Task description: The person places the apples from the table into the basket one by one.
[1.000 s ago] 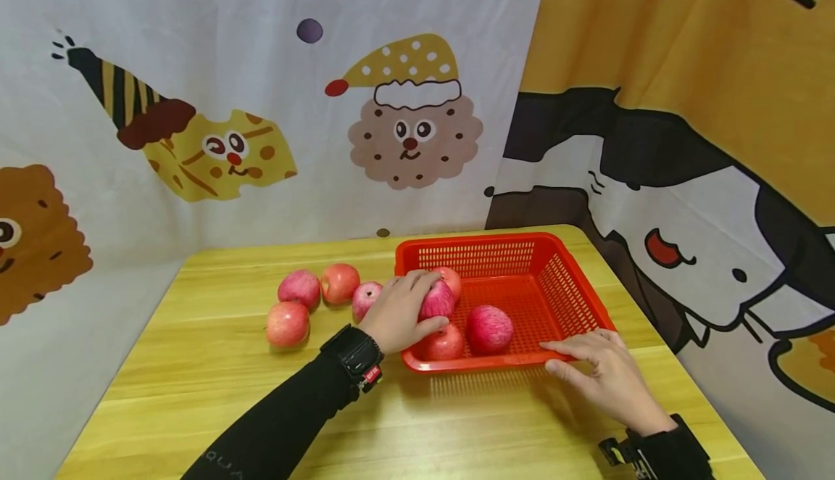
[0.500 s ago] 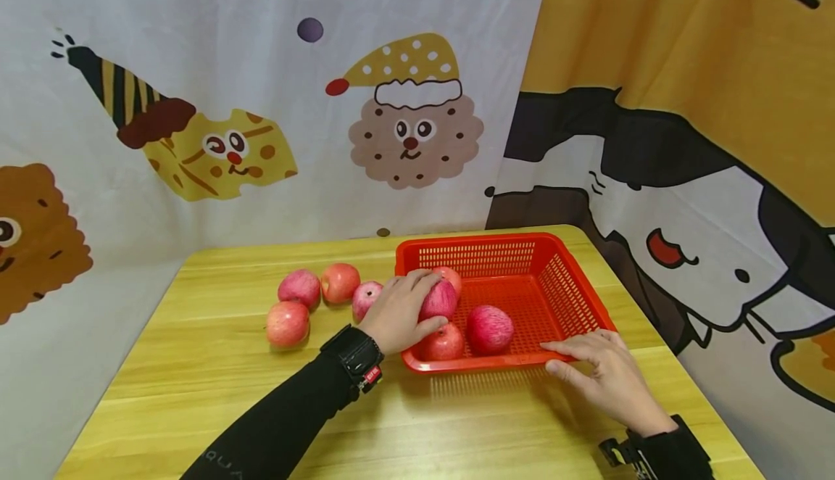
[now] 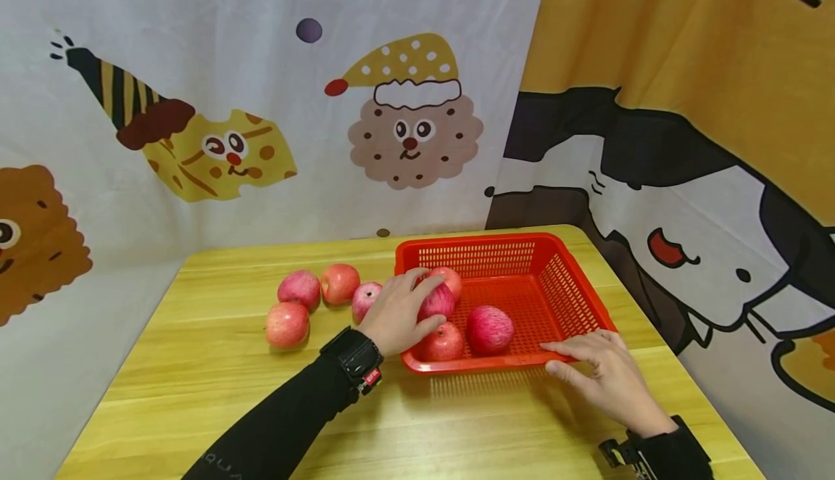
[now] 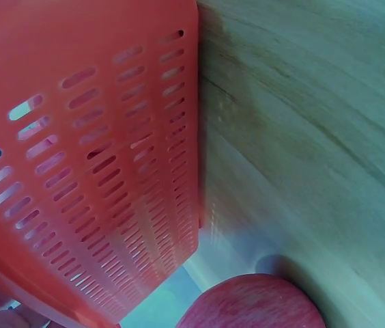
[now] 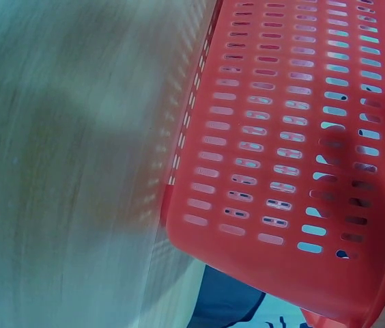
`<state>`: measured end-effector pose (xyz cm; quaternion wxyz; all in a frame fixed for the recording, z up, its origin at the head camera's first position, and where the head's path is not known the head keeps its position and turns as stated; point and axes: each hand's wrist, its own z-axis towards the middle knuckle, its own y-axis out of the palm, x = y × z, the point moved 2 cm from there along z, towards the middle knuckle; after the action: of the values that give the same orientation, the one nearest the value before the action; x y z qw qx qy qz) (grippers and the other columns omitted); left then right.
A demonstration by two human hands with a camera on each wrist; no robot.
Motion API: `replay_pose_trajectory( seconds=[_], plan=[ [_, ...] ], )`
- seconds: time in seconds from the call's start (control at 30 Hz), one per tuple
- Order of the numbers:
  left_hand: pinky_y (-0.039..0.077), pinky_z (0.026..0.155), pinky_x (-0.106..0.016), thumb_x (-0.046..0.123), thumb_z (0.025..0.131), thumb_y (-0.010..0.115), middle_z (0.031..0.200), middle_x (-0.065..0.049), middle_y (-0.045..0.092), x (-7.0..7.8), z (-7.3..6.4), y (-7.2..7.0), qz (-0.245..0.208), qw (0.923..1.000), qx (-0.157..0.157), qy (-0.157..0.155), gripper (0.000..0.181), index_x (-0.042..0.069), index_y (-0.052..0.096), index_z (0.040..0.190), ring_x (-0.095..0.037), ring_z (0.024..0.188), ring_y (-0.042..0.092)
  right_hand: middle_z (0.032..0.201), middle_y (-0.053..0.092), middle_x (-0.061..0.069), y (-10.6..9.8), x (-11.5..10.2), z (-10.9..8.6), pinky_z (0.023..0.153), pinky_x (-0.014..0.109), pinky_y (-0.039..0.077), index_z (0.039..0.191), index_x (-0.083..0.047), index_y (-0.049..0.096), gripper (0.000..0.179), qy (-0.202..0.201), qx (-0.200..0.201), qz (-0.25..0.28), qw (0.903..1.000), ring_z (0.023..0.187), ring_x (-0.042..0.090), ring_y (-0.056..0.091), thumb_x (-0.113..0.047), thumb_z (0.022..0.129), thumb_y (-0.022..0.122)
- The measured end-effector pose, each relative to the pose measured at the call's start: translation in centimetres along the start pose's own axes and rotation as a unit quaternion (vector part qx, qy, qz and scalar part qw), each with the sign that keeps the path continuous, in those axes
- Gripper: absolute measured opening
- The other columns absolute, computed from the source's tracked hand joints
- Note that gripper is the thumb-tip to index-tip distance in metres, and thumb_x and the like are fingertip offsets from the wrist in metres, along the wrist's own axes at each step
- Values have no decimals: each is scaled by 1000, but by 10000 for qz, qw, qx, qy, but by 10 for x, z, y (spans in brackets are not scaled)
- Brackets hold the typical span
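On the left of the worktop [image 3: 196, 378], four apples [image 3: 287, 324] lie in a loose cluster, the rightmost partly hidden behind the left hand [image 3: 394, 313]. That hand reaches over the left rim of the red basket [image 3: 512, 291], fingers and thumb spread loosely about a striped apple [image 3: 438, 304] inside. Three other apples [image 3: 489, 330] sit near it. The right hand [image 3: 607, 373] pinches the front rim near the right corner.

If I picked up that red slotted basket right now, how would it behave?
The red slotted basket would probably stay stiff, having moulded walls and a thick rim. Its many slots suggest little weight of its own. It may dip toward its left end, where three of its four visible apples sit.
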<state>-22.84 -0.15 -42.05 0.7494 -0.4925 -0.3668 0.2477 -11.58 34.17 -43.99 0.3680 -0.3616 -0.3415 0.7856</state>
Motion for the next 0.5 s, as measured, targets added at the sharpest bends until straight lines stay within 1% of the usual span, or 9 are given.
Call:
replay_pose_trajectory(
  seconds=[0.17, 0.3, 0.5],
  plan=[
    [44, 123, -54, 50, 99, 74, 151, -13, 57, 3, 0, -2, 148, 9998, -7, 99, 61, 21, 59, 150, -35, 138, 56, 101, 83, -8, 0, 1, 0, 98, 38, 32, 111, -29, 85, 35, 21, -19, -26, 10000, 94, 16, 69, -22, 78, 94],
    [44, 122, -52, 51, 99, 73, 147, -12, 61, 5, 1, -5, 322, 9994, -77, 119, 63, 18, 59, 151, -33, 136, 57, 101, 83, -7, 0, -1, 0, 97, 39, 32, 112, -29, 85, 36, -20, 10, -9, 10000, 94, 17, 69, -21, 78, 94],
    [44, 123, -52, 55, 98, 72, 150, -16, 63, 11, 3, -8, 792, 9964, -310, 56, 71, 14, 56, 154, -35, 138, 59, 102, 83, -7, -1, -2, 0, 98, 39, 32, 112, -29, 85, 35, 16, -20, -4, 10000, 94, 16, 69, -22, 78, 94]
  ],
)
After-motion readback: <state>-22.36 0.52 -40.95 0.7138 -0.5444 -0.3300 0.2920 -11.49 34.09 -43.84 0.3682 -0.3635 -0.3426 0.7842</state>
